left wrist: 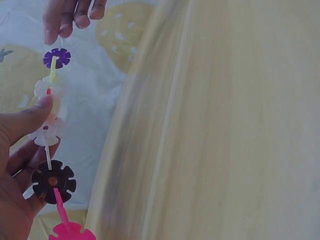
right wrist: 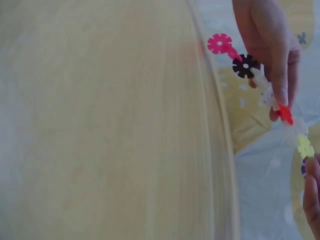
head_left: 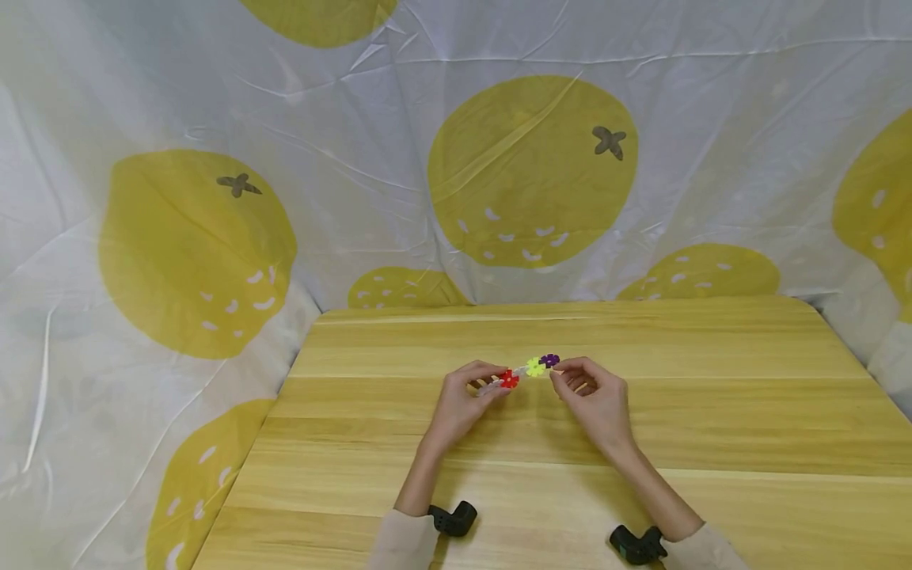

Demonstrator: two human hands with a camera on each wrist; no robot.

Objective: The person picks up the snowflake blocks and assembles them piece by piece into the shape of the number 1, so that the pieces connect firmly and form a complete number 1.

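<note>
A chain of slotted, flower-shaped plastic discs is held up between both hands above the table. My left hand (head_left: 458,402) pinches it around the red disc (head_left: 509,382). From there, a whitish disc, a yellow disc (head_left: 533,368) and a purple disc (head_left: 549,360) run toward my right hand (head_left: 600,402). Its thumb and fingertips are pinched together at the purple end; what lies between them is mostly hidden. On the other side of my left hand, a translucent white disc (left wrist: 55,131), a black disc (left wrist: 42,177) and a pink disc (left wrist: 72,233) show in the left wrist view.
The wooden table (head_left: 342,475) spreads beneath both hands. Behind it and along its left side hangs a white cloth (head_left: 356,158) printed with yellow fruit. Black devices (head_left: 456,520) sit at both wrists, beside the light sleeves (head_left: 402,542).
</note>
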